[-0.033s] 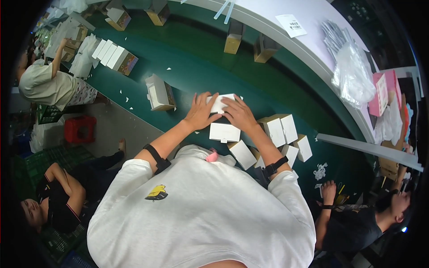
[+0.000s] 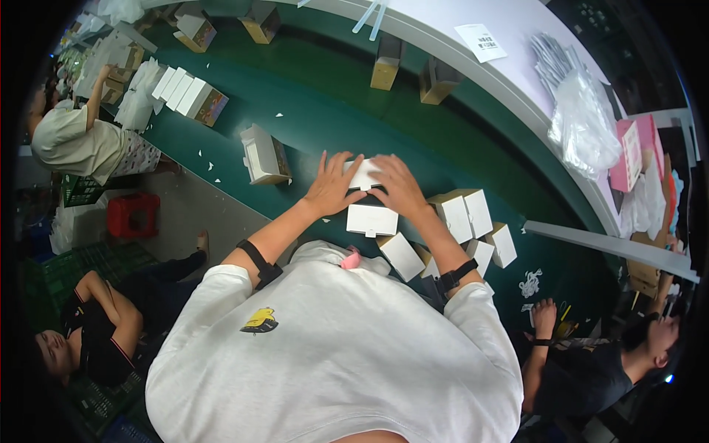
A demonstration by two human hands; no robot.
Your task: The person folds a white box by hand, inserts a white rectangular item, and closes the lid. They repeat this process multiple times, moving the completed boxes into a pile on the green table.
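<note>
At twelve o'clock, left hand (image 2: 331,188) and right hand (image 2: 399,184) spread on white box (image 2: 361,176); closed boxes (image 2: 478,214) (three o'clock) apparently done, open carton (image 2: 261,156) (ten o'clock) seemingly pending.

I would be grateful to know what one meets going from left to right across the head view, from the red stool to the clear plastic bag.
Red stool, row of white-topped boxes, open-flapped box, left hand, white box beside it, right hand, tangled white strips, clear plastic bag.
</note>
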